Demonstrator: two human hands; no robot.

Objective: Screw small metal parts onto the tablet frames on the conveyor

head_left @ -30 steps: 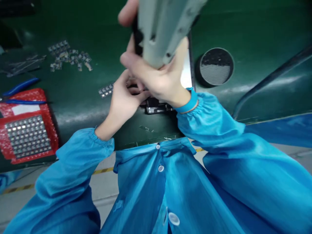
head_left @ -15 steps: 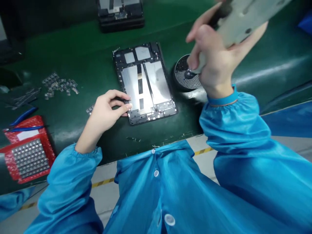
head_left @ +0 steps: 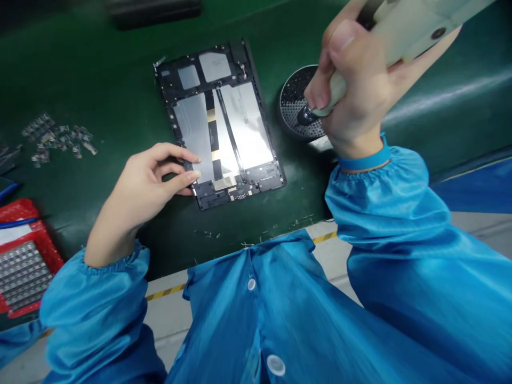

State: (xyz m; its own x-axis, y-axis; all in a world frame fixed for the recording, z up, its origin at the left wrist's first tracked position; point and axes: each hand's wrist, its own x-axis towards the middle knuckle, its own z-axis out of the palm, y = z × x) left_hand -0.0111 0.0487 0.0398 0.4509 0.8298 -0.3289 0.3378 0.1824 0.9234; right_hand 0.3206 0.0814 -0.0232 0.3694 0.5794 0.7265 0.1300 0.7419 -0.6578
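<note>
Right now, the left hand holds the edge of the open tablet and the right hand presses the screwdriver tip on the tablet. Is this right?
Not quite. The head view shows the screwdriver tip in the round dish beside the tablet, not on it. The left hand does hold the tablet edge; the right hand holds the screwdriver.
</note>
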